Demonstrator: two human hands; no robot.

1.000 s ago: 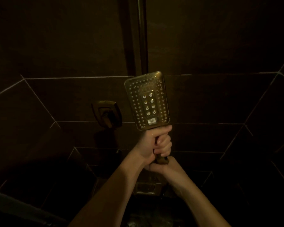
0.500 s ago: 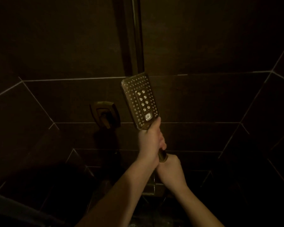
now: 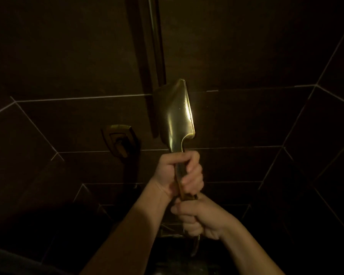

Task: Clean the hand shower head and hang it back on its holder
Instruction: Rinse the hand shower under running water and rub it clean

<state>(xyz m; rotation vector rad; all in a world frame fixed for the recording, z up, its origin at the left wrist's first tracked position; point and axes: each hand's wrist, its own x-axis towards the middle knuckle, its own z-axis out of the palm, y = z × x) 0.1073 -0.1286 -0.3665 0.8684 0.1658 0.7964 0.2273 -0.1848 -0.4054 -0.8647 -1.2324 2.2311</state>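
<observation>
"Where's the shower head (image 3: 177, 114) now?"

"In front of me, upright, its long axis running straight up from my fists. I see its smooth back and one thin edge; the side with the holes is turned away from me."

"And your grip?"

"My left hand (image 3: 180, 174) is wrapped tight round the handle just below the head. My right hand (image 3: 197, 222) is curled round the bottom end, where the hose (image 3: 195, 247) drops away. Both fists are full, stacked one above the other."

"Which way is the holder (image 3: 119, 139)?"

"On the wall, to the left of the head and about level with its base, well apart from it. My left hand is the nearer one, so I'd guess it carries the head across."

"Anything sitting in the holder?"

"It's too dark to tell."
</observation>
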